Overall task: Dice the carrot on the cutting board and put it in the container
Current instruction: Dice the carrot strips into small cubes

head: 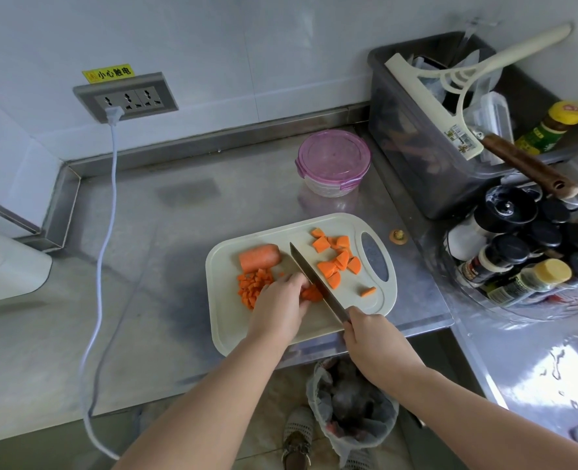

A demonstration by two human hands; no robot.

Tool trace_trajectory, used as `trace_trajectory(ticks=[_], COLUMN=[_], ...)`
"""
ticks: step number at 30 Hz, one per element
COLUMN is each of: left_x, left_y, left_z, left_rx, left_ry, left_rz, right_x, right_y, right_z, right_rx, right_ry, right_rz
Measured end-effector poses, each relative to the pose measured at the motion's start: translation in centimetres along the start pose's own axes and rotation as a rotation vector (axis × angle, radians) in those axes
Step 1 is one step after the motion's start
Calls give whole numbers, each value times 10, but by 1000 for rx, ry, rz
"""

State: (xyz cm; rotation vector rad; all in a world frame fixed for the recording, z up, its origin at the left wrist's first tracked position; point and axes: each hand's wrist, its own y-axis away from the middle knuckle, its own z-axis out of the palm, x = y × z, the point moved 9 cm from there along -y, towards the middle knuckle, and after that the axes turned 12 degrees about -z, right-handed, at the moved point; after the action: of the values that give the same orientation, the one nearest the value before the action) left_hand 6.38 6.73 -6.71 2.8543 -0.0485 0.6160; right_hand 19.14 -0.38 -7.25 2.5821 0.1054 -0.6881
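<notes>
— Where is the carrot?
— All of it is on the pale cream plastic cutting board (233, 330). An uncut orange carrot stub (259, 256) lies at the far left. A heap of small orange dice (252, 290) sits just in front of it. Thick orange chunks (336, 262) are spread over the right side, near the board's handle hole.
— And the hands?
— The left hand (280, 305) curls its fingers down on an orange carrot piece (312, 294), pinning it to the board. The right hand (370, 337) is wrapped round the handle of a steel-bladed kitchen knife (309, 276). The blade runs slantwise across the board between dice and chunks, right against that piece.
— The container?
— The round clear container with a purple lid (333, 164) stands on the steel counter (152, 239) beyond the board, apart from it, with the lid on.
— What surrounds that?
— A grey plastic bin (413, 154) of utensils is at the right, with dark-capped spice jars (518, 249) in front of it. At the left, a white cable (106, 239) hangs from a grey wall socket (126, 96).
</notes>
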Motion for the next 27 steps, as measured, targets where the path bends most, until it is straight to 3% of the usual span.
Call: trace_trajectory(ticks=[6, 20, 27], left_x=[1, -16, -19], left_y=[3, 1, -2], left_z=[0, -6, -9], left_rx=[29, 13, 19], left_ry=[44, 289, 275], left_rz=[14, -168, -214], right_x=[0, -1, -2], right_y=[-1, -3, -3], right_z=[2, 0, -2], right_rx=[-6, -9, -14], right_ry=[-2, 12, -2], right_rz=[8, 12, 18])
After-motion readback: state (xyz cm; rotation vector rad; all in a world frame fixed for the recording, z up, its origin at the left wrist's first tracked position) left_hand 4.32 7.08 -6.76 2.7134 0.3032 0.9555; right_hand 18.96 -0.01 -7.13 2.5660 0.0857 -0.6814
